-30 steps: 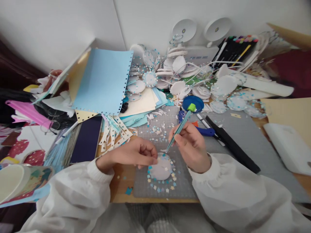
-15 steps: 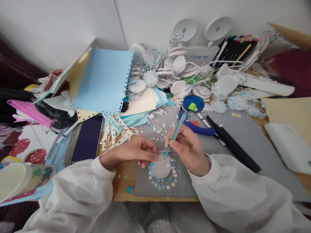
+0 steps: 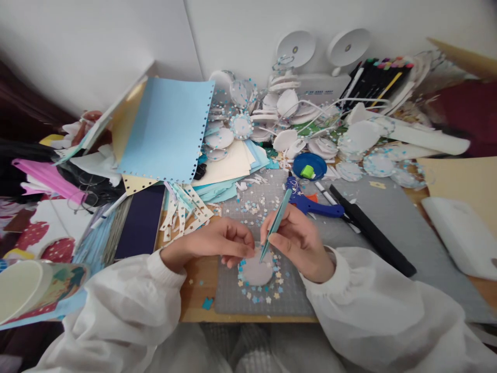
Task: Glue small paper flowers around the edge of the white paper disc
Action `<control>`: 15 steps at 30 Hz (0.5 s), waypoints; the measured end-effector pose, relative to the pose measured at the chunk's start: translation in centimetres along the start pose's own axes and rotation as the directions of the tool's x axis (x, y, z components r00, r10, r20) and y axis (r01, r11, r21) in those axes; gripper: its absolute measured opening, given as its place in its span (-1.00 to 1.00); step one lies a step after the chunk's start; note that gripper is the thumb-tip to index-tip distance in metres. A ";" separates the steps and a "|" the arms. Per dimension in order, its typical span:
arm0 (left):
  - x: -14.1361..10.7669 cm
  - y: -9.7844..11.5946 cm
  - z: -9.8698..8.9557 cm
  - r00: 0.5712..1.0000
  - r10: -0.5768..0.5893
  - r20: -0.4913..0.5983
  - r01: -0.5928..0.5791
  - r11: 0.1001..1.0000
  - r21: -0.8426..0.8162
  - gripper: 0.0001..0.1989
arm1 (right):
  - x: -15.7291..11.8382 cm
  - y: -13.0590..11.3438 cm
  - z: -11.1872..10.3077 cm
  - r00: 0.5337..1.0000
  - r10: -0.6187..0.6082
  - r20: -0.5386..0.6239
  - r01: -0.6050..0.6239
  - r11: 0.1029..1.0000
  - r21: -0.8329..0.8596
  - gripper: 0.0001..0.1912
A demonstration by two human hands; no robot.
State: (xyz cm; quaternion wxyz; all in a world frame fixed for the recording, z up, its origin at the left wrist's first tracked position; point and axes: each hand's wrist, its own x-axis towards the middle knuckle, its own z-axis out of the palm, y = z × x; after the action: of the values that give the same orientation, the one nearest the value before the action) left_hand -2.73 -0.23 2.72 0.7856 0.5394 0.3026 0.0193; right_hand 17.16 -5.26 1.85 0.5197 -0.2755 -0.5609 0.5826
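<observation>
A round white disc [image 3: 258, 272] lies on the grey cutting mat [image 3: 229, 299], ringed by small blue, cream and white stars [image 3: 267, 300]. My right hand [image 3: 297, 241] pinches teal tweezers [image 3: 276, 224], whose tips point down at the disc's upper part; whether a star is between them is too small to tell. At the disc's upper left edge is my left hand [image 3: 229, 243], thumb and forefinger pressed together. What those fingertips hold, if anything, is hidden.
Loose stars and paper scraps [image 3: 252, 204] lie beyond my hands. A blue glue gun [image 3: 318, 207] and a black stick [image 3: 373, 230] are on the right. Blue paper [image 3: 166, 129] stands back left; white discs [image 3: 287, 103] pile up behind. A paper cup [image 3: 23, 290] is at far left.
The tweezers have shifted slightly left and down, their tips now further over the disc. My right hand has moved a little with them; my left hand has stayed in place.
</observation>
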 end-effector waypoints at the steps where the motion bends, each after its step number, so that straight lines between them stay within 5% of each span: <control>1: 0.0 0.0 0.0 1.000 -0.001 0.000 0.001 1.000 -0.001 -0.77 | 0.0 0.0 0.0 1.000 -0.005 0.009 0.005 1.000 -0.004 -0.90; 15: 0.1 -0.3 -0.2 1.000 0.015 -0.007 -0.015 1.000 0.011 -0.74 | 0.2 0.8 -0.6 0.997 0.009 -0.073 -0.006 0.999 0.051 -0.91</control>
State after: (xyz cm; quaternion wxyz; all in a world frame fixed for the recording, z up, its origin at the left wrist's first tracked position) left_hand -2.78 -0.15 2.40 0.7813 0.5459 0.3016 0.0254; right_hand 17.39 -4.73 1.05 0.5446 -0.2854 -0.5254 0.5881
